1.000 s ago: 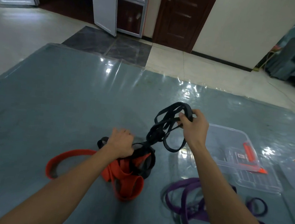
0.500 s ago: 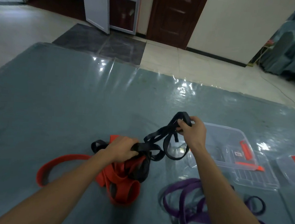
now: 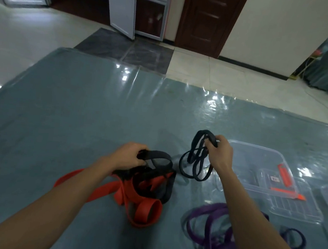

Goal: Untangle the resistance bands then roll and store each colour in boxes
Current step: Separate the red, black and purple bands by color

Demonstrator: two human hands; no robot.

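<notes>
The left hand (image 3: 128,157) is knuckles-up, its fingers curled tight around 1 end of a wide dark band (image 3: 156,154). Just below that hand, nearer the person, the red band (image 3: 143,210) lies heaped on the grey-blue mat (image 3: 70,116), with 1 long loop trailing out under the left forearm. The dark band's lower folds are tangled into this heap.

To the right of the left hand and apart from it, the right hand (image 3: 219,155) is raised. Its thumb and fingers pinch the top of a thin black band (image 3: 195,157), whose several loops hang below the grip. Under the right forearm the purple band (image 3: 207,229) sprawls in loose coils on the mat.

Right of the right hand sits a clear box (image 3: 256,150). A clear lid (image 3: 294,207) with orange clips lies against its near side.
</notes>
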